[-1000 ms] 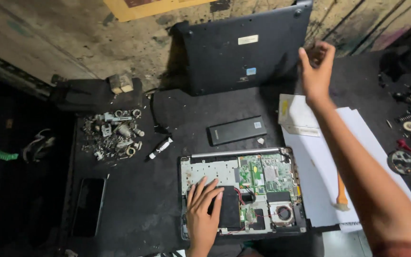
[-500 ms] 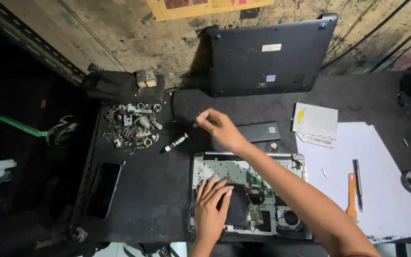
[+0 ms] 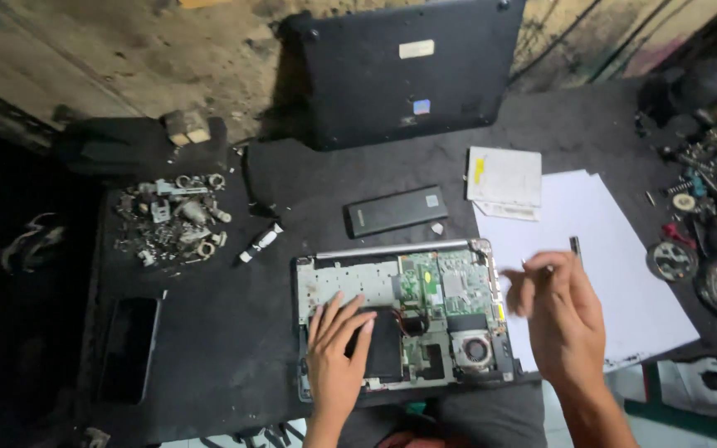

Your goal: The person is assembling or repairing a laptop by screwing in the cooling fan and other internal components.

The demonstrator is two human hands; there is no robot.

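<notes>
An opened laptop base [image 3: 425, 286] lies in front of me with its circuit board, fan and black battery exposed. My left hand [image 3: 338, 353] rests flat on the battery [image 3: 383, 353] with its fingers spread and grips nothing. Just right of the laptop, my right hand [image 3: 562, 319] hovers over the white paper sheets [image 3: 616, 241]. Its fingers are curled around a thin dark tool [image 3: 575, 245] whose tip sticks out above them. The hand is motion-blurred.
The laptop's black bottom cover [image 3: 408, 70] leans on the wall at the back. A slim black pack [image 3: 396, 210], a small white box [image 3: 504, 178], a marker [image 3: 260, 242], a pile of metal parts [image 3: 172, 217] and a phone [image 3: 129, 348] lie on the black mat. Tools crowd the right edge [image 3: 707, 241].
My right hand drew back from the far cover, crossed above the laptop, and now sits over the paper on the right, closed on the thin tool. The left hand stayed on the battery.
</notes>
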